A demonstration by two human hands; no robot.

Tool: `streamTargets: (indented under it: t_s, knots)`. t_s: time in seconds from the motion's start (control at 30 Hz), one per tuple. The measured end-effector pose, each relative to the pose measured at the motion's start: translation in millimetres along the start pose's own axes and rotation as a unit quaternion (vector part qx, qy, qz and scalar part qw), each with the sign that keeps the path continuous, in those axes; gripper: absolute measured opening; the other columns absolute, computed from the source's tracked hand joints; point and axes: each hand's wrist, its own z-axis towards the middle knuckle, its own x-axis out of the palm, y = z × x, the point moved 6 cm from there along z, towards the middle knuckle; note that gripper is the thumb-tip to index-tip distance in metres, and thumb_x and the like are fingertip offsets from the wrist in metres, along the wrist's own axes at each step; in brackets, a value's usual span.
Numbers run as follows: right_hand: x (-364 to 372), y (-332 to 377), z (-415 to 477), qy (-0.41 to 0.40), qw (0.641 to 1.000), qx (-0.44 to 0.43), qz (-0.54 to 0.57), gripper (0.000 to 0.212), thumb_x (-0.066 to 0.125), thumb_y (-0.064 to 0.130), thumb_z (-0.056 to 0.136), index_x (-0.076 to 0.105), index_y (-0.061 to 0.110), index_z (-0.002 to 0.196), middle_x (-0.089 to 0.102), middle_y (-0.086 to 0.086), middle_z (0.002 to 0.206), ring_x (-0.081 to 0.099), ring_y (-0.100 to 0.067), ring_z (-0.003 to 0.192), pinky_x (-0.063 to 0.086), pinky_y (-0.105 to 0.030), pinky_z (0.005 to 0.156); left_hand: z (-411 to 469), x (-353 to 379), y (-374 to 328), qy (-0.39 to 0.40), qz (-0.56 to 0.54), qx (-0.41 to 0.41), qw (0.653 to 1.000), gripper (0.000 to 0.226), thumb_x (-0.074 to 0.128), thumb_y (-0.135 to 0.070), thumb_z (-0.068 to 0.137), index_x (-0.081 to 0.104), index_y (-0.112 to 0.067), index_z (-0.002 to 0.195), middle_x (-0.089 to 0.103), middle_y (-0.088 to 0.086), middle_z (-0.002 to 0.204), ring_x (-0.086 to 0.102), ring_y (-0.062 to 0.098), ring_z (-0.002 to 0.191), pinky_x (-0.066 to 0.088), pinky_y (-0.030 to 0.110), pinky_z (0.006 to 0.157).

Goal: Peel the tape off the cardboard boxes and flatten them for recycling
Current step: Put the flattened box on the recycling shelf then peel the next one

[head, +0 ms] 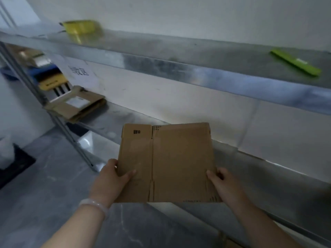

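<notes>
Left hand (pixel 114 178) clamped on the left edge of one flattened cardboard box (pixel 166 163), thumb lying across its top face, pale bracelet (pixel 95 205) on the wrist. Right hand (pixel 225 185) gripping the right edge the same way, thumb on top, fingers tucked underneath. Box held flat and level between the two hands, out over the front of the lower metal shelf (pixel 250 176), a small black printed mark near its far left corner. Further left on that shelf, one stack of flattened cardboard (pixel 77 106) with a white label showing. Two green things up on the upper shelf (pixel 197 56): a blurred yellow-green pack (pixel 80 27) at the left, a long green strip (pixel 295 62) at the right, well apart.
</notes>
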Motion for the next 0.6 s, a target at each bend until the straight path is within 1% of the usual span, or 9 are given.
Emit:
streamTargets:
  t_s: [0.07,0.13,0.2,0.27,0.37,0.43,0.5,0.6]
  knots:
    - [34.3,33.9,2.7,0.004,1.0,-0.02,0.0,0.025,0.056,0.048,0.092,0.058,0.024,0.087,0.062,0.004,0.087,0.059,-0.013,0.079,0.042,-0.03,0.062,13.9,-34.1,26.5,-0.011,-0.005,-0.007,1.0,0.052,0.067,-0.068,0.068,0.044,-0.034,0.099,0.054,-0.017,0.084,0.054,0.001,0.07,0.039,0.023,0.052]
    - [73.8,67.7,1.5,0.018,0.999,-0.031,0.011,0.023,0.055,0.049,0.092,0.054,0.028,0.084,0.061,0.005,0.087,0.058,-0.01,0.077,0.04,-0.028,0.058,29.9,-70.8,56.0,-0.023,-0.001,-0.015,1.0,0.053,0.066,-0.069,0.068,0.042,-0.035,0.101,0.054,-0.018,0.084,0.056,0.004,0.072,0.041,0.024,0.054]
    - [113.1,100.7,0.0,0.029,0.998,-0.038,0.028,0.021,0.054,0.05,0.093,0.053,0.03,0.085,0.062,0.006,0.089,0.058,-0.009,0.077,0.039,-0.026,0.057,48.6,-106.1,85.2,-0.037,0.005,-0.02,0.999,0.053,0.066,-0.069,0.067,0.045,-0.034,0.1,0.056,-0.016,0.086,0.058,0.008,0.075,0.043,0.026,0.056]
    - [149.2,133.2,0.6,0.037,0.998,-0.048,0.034,0.023,0.055,0.049,0.093,0.056,0.027,0.088,0.063,0.004,0.091,0.059,-0.012,0.079,0.043,-0.029,0.06,67.3,-138.4,111.4,-0.05,-0.007,-0.026,0.998,0.051,0.068,-0.068,0.066,0.05,-0.032,0.098,0.058,-0.017,0.084,0.057,0.003,0.073,0.042,0.024,0.055]
    - [197.9,177.4,3.4,0.048,0.996,-0.055,0.041,0.028,0.055,0.048,0.093,0.06,0.021,0.096,0.063,0.003,0.094,0.06,-0.015,0.084,0.048,-0.032,0.07,92.9,-179.3,145.2,-0.071,-0.031,-0.033,0.996,0.046,0.072,-0.064,0.066,0.051,-0.033,0.094,0.054,-0.023,0.078,0.052,-0.006,0.069,0.04,0.019,0.053]
    - [226.7,201.7,5.0,0.058,0.996,-0.057,0.026,0.028,0.053,0.05,0.094,0.059,0.023,0.099,0.062,0.005,0.096,0.06,-0.015,0.086,0.047,-0.031,0.069,109.6,-201.3,166.3,-0.076,-0.038,-0.042,0.995,0.044,0.073,-0.063,0.066,0.051,-0.033,0.09,0.056,-0.022,0.078,0.053,-0.005,0.069,0.041,0.02,0.054]
    - [250.9,221.0,10.2,0.065,0.996,-0.061,0.022,0.029,0.053,0.05,0.094,0.059,0.023,0.102,0.062,0.006,0.097,0.06,-0.014,0.088,0.047,-0.032,0.072,126.9,-219.1,185.1,-0.077,-0.038,-0.052,0.995,0.043,0.073,-0.065,0.065,0.05,-0.033,0.083,0.059,-0.019,0.078,0.055,-0.002,0.068,0.042,0.022,0.053]
    - [280.6,246.6,24.5,0.078,0.995,-0.059,0.032,0.028,0.055,0.049,0.093,0.061,0.022,0.097,0.063,0.004,0.095,0.061,-0.016,0.088,0.05,-0.036,0.076,156.8,-238.1,204.1,-0.076,-0.041,-0.054,0.995,0.042,0.071,-0.065,0.066,0.049,-0.035,0.085,0.059,-0.019,0.08,0.056,-0.001,0.07,0.042,0.023,0.053]
